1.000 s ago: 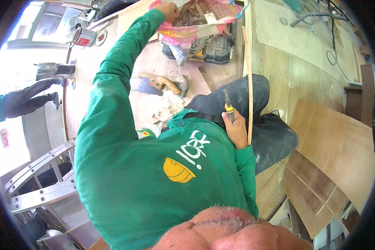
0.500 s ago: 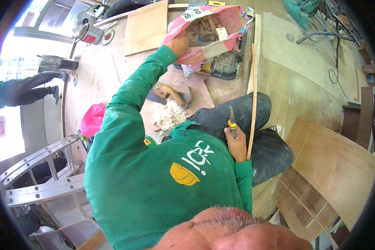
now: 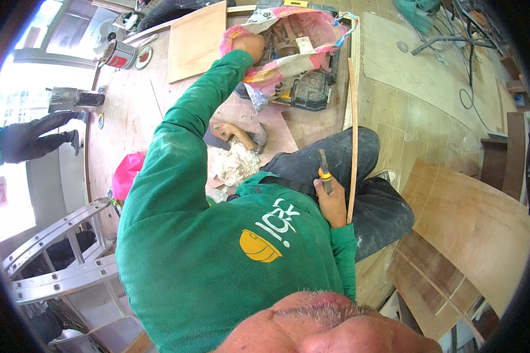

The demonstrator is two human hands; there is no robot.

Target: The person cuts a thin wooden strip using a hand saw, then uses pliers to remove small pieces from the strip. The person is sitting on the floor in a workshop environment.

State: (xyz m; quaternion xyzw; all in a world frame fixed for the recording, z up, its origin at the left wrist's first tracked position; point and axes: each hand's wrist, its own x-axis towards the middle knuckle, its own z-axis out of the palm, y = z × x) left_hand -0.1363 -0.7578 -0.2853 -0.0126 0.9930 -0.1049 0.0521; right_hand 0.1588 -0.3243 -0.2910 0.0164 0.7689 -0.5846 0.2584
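Note:
My left hand (image 3: 250,46) reaches over the rim of a pink and white sack (image 3: 288,73), the back of the hand up. Its fingers are hidden among the sack's contents. Inside lie several worn tools and a small white block (image 3: 304,45). Close to my lap, my right hand (image 3: 333,203) is closed round the yellow and black handle of a chisel (image 3: 325,172), its metal blade pointing up and away. A long thin wooden strip (image 3: 353,135) runs beside that hand, across my bent leg; whether my hand touches it cannot be told.
Beneath the sack sits a black tool case (image 3: 312,91). A wooden-handled saw (image 3: 232,132) and a crumpled white cloth (image 3: 237,162) lie before me. Plywood (image 3: 197,44) lies farther off, beside a paint bucket (image 3: 121,56). An aluminium ladder (image 3: 65,282) is left; more boards (image 3: 471,212) lie right.
My left hand has moved from the sack's near edge farther in over its rim. The right hand still holds the chisel, and the view has shifted slightly.

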